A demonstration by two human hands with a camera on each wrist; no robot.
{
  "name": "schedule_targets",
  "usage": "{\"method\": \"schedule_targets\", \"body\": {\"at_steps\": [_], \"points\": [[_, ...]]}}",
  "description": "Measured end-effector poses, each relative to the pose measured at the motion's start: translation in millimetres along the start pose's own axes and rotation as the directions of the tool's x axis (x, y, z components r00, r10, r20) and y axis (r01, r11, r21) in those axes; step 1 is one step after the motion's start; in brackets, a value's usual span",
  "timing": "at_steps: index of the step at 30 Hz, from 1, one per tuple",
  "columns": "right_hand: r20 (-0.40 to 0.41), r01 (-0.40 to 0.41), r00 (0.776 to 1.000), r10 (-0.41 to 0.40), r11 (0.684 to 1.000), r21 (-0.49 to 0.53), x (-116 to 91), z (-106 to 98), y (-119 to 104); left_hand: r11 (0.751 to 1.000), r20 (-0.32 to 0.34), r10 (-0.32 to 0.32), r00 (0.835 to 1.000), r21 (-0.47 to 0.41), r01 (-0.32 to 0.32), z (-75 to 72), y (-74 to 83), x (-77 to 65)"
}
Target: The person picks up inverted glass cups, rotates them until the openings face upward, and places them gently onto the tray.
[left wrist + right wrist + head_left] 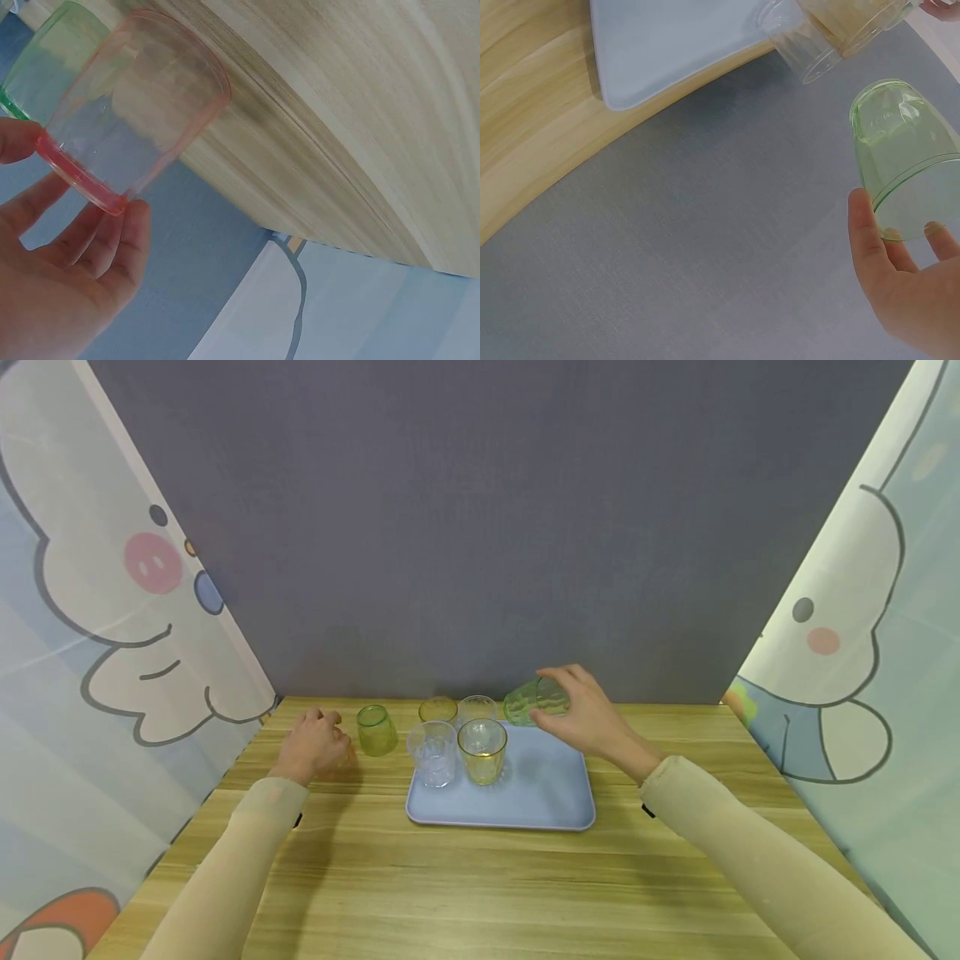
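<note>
My left hand pinches a clear pink glass by its thick base, with the glass upside down over the table at the left; it barely shows in the head view. Right beside it a green glass stands upside down on the wood. Over the back right of the blue tray, my right hand holds a second green glass near its rim, tilted almost onto its side. Toward the tray's left stand a clear glass and a yellow glass, mouths up.
Behind those two are an amber-rimmed glass and another clear glass. A grey panel rises at the back edge of the wooden table. Printed curtains hang on both sides.
</note>
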State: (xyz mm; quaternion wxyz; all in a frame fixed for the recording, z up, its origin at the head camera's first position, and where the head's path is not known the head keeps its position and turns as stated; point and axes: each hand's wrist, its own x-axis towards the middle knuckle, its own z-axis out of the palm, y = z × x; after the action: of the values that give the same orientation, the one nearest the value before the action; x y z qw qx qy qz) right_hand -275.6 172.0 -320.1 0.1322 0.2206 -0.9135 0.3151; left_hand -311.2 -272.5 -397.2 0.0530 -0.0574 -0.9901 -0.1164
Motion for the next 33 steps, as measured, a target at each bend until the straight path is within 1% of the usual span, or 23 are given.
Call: {"method": "schedule_targets", "body": {"at_steps": [6, 13, 16, 18, 20, 26, 33], "points": [[0.016, -0.001, 1.0, 0.002, 1.0, -0.012, -0.1, -0.2, -1.8, 1.0, 0.014, 0.019, 1.0, 0.001, -0.019, 0.4, -0.6, 2.1], [0.04, -0.003, 0.999, 0.005, 0.999, -0.039, 4.4, -0.4, -1.7, 1.0, 0.051, 0.012, 0.999, -0.011, -0.012, 0.8, -2.9, 3.3], [0.043, 0.006, 0.999, -0.004, 0.999, -0.05, 8.1, 0.7, -2.1, 1.0, 0.046, 0.016, 0.999, 0.001, -0.016, 0.3, -2.6, 1.6], [0.038, 0.018, 0.999, -0.016, 0.998, -0.056, 10.2, 0.9, -2.5, 1.0, 0.032, 0.024, 0.999, 0.009, -0.024, 0.3, -2.5, 0.8], [0.035, 0.024, 0.999, -0.022, 0.997, -0.067, 12.2, 1.0, -2.9, 1.0, 0.024, 0.019, 1.0, 0.01, -0.02, 0.6, -2.8, 0.6], [0.046, 0.015, 0.999, -0.011, 0.996, -0.089, 17.3, 1.0, -3.2, 1.0, 0.009, 0.009, 1.0, 0.012, -0.01, 1.2, -3.1, 2.1], [0.04, 0.019, 0.999, -0.015, 0.995, -0.102, 23.9, 3.5, -1.1, 1.0, 0.01, 0.018, 1.0, 0.021, -0.018, 0.3, -2.7, 3.1]]}}
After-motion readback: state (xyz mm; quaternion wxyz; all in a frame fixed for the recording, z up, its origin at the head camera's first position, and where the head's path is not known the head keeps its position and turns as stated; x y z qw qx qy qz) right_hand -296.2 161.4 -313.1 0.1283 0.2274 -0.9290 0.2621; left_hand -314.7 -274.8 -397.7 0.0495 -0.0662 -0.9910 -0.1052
